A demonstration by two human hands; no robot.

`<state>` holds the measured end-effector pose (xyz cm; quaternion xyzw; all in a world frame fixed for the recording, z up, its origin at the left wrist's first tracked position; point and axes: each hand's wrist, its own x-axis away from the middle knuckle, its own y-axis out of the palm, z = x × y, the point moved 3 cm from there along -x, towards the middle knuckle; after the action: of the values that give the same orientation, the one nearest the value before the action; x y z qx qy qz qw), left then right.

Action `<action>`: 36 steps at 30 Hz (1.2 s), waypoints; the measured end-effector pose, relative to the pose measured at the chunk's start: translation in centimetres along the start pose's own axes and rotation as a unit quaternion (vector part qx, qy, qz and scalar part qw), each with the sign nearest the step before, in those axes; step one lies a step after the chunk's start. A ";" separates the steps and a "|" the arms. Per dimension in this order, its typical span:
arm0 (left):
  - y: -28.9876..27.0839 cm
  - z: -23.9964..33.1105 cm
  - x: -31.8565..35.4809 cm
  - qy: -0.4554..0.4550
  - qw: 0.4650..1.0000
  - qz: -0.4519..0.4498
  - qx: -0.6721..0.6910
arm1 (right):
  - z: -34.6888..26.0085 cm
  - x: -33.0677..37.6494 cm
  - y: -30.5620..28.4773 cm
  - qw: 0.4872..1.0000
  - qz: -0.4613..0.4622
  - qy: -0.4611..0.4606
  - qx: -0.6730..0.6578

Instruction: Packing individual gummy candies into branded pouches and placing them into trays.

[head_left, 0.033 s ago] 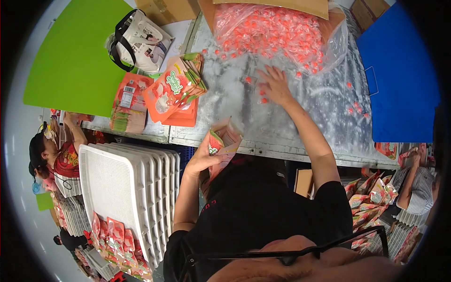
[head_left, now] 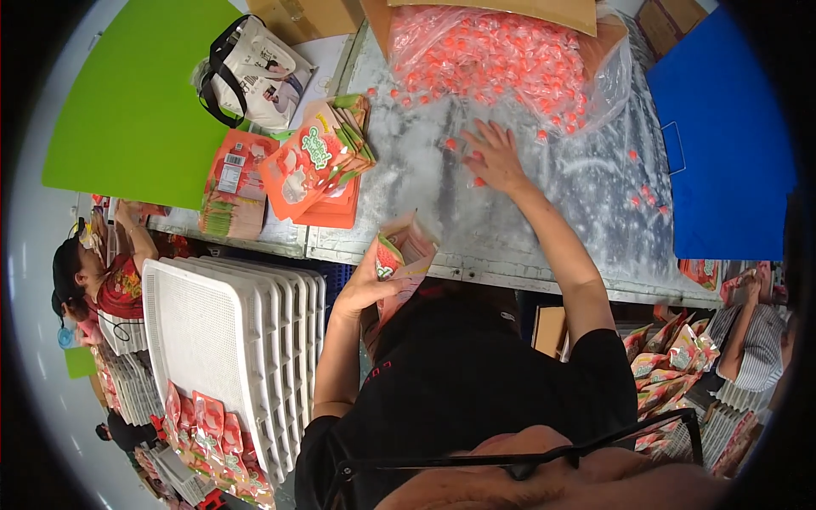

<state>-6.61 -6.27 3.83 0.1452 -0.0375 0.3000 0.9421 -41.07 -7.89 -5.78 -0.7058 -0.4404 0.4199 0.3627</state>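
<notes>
Orange candies [head_left: 501, 59] fill the clear bag [head_left: 608, 85]; right hand [head_left: 491, 157] spread open, left hand [head_left: 364, 285] gripping a pouch [head_left: 401, 255].

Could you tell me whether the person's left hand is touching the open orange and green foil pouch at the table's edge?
Touching. The head view shows the left hand gripping the open orange and green foil pouch from below, its fingers wrapped against the pouch's side with no gap.

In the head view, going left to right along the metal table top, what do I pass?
Black-handled white tote bag → fanned stack of orange printed pouches → open orange pouch in the left hand → right hand spread flat among loose orange wrapped candies → blue board.
</notes>
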 end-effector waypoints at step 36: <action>0.2 0.6 -2.7 0.033 0.947 0.111 -0.300 | -3.8 5.5 0.5 0.992 -0.021 -0.121 -0.040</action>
<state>-8.88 -7.80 4.03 -0.1592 -0.1110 0.3822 0.9035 -36.00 -3.56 -6.26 -0.6546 -0.5116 0.4767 0.2873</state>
